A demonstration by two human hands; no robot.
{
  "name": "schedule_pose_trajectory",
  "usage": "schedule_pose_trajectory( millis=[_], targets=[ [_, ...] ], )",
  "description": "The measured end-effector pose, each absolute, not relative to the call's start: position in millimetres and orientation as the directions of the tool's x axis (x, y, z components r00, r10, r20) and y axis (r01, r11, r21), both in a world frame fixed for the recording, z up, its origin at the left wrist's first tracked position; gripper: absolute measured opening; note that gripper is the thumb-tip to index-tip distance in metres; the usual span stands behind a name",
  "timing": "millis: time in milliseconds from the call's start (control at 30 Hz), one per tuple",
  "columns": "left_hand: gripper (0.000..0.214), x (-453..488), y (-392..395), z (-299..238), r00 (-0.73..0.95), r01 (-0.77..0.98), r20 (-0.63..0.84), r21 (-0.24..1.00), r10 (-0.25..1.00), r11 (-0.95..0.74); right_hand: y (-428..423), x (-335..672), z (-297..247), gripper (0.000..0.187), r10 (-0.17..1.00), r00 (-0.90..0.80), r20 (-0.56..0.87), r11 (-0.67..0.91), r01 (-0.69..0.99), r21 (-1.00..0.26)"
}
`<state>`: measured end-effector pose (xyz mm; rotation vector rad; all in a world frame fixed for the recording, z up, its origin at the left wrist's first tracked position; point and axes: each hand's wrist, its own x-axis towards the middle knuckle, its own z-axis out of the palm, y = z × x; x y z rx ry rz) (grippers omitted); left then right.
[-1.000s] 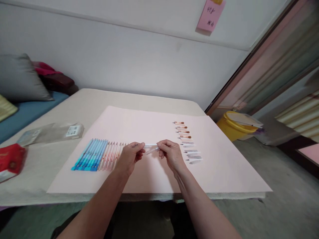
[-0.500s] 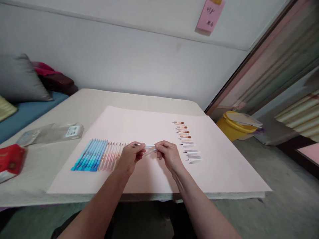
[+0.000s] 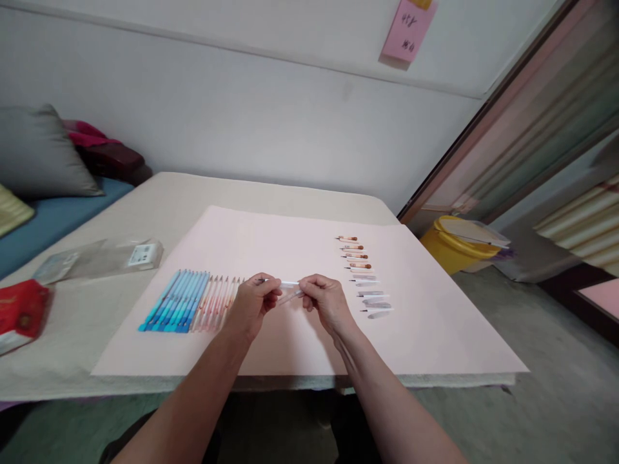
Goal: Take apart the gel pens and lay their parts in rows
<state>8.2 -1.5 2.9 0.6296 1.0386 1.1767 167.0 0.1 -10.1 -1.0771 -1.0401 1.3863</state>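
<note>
My left hand (image 3: pixel 256 299) pinches one end of a thin white pen refill (image 3: pixel 289 284), and a dark tip shows by the thumb. Its other end is between the fingers of my right hand (image 3: pixel 325 298). A translucent pen barrel piece (image 3: pixel 290 296) slants down-left from my right fingers, just below the refill. Left of my hands lie a row of blue pens (image 3: pixel 176 299) and a row of pale pink-and-orange pens (image 3: pixel 213 303), partly hidden by my left hand. To the right, several dark-tipped refills (image 3: pixel 370 296) lie beside grey translucent pieces (image 3: pixel 378 314) and orange-brown pen parts (image 3: pixel 358 266).
Pale pink sheet (image 3: pixel 435 335) covers much of the cloth-topped table (image 3: pixel 193 190). At left are a clear plastic bag (image 3: pixel 106 263) and a red packet (image 3: pixel 22 312). A yellow bucket (image 3: pixel 445 248) stands on the floor at right. A white wall (image 3: pixel 271 122) rises behind.
Both hands keep the same grip on the refill and barrel piece. My right hand has shifted very slightly left; the laid-out pens and parts have not moved.
</note>
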Motion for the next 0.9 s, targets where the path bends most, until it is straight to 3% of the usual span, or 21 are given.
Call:
schedule_pose_trajectory(
  millis=[233, 433, 567, 900],
  targets=[
    [0.015, 4, 1, 2, -0.013, -0.443, -0.306, 0.855, 0.952, 0.269, 5, 177, -4, 0.017, 0.991, -0.067, -0.115, -0.13, -0.289, -0.949],
    [0.016, 3, 0, 5, 0.012, -0.422, -0.329, 0.854, 0.944, 0.303, 15, 193, -2, 0.021, 0.97, 0.147, -0.195, -0.105, -0.47, -0.876],
    [0.017, 16, -6, 0, 0.083, -0.376, -0.321, 0.867, 0.944, 0.328, 8, 178, -7, 0.022, 0.96, 0.186, -0.208, -0.119, -0.402, -0.908],
    [0.016, 28, -11, -11, 0.034, -0.361, -0.304, 0.884, 0.952, 0.296, -6, 163, -6, 0.024, 0.967, 0.032, -0.251, -0.232, -0.28, -0.931]
  ],
)
